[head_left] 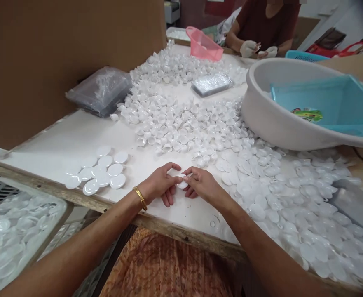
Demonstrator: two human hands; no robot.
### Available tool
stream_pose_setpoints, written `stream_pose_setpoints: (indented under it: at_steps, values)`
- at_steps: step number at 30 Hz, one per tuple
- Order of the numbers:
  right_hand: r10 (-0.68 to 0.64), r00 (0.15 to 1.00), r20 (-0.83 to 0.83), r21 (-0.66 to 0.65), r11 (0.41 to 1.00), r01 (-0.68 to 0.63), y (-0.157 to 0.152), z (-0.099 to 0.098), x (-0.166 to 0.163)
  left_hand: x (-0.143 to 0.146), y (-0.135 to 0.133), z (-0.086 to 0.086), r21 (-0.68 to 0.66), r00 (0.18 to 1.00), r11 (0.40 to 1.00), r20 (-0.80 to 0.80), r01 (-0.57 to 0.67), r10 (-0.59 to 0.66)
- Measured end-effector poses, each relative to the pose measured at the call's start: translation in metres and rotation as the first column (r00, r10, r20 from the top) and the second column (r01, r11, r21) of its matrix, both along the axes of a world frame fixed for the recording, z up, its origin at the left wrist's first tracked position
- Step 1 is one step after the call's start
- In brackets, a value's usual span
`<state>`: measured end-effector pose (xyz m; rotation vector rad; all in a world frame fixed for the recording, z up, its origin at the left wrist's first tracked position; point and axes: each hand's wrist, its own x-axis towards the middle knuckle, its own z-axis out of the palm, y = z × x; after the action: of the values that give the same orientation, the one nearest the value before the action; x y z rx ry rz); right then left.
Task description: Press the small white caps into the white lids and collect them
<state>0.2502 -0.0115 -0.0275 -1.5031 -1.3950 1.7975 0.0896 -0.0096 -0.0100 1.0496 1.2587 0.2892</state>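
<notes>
Near the table's front edge, my left hand (162,184) and my right hand (201,184) meet over one small round white plastic piece (182,181). Thumbs and fingertips of both hands pinch it from either side, partly covering it. A gold bangle circles my left wrist. To the left lies a small group of glossy white discs (102,175), some overlapping. Beyond my hands spreads a heap of small white cup-shaped pieces (181,123). On the right, a pile of flat white round pieces (268,189) reaches toward my right forearm.
A large pale basin (261,107) holding a blue tray (338,103) stands at the right. Plastic-wrapped packs (102,88) lie at left, beside a cardboard wall (70,62). A pink scoop (202,45) sits at the back, near a person with gloved hands. Below left is a crate (54,210) of white pieces.
</notes>
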Motion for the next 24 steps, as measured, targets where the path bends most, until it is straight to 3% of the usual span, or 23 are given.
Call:
stream_pose_setpoints:
  at_steps: [2,4,7,8,10,14,18,24]
  values:
    - [-0.036,0.999,-0.012,0.024,0.999,0.036,-0.006,-0.001,-0.001,-0.003,0.0,0.001,0.107,0.989,0.994,-0.149,0.009,0.007]
    - [-0.058,0.997,-0.046,0.023,0.998,0.06,-0.012,-0.002,-0.003,-0.003,0.002,0.003,0.344,0.919,0.937,-0.385,0.058,0.084]
    - [-0.051,0.992,-0.116,0.009,0.999,0.053,-0.018,-0.007,-0.007,0.006,0.011,0.0,0.701,0.749,0.673,-0.572,0.236,0.333]
    - [-0.05,0.99,-0.134,0.007,0.999,0.051,-0.02,-0.009,-0.009,0.011,0.014,-0.002,0.749,0.712,0.592,-0.587,0.298,0.384]
    - [-0.063,0.985,-0.163,0.002,0.998,0.064,-0.021,-0.013,-0.012,0.021,0.019,-0.009,0.757,0.656,0.512,-0.632,0.407,0.413]
    - [-0.086,0.972,-0.221,-0.035,0.996,0.08,-0.022,-0.017,-0.013,0.035,0.023,-0.024,0.698,0.587,0.482,-0.712,0.529,0.387]
    - [-0.092,0.967,-0.237,-0.091,0.993,0.073,-0.018,-0.016,-0.01,0.036,0.024,-0.03,0.676,0.586,0.461,-0.734,0.575,0.345]
    - [-0.101,0.967,-0.234,-0.178,0.982,0.059,-0.013,-0.011,-0.01,0.036,0.03,-0.027,0.681,0.62,0.479,-0.721,0.553,0.31]
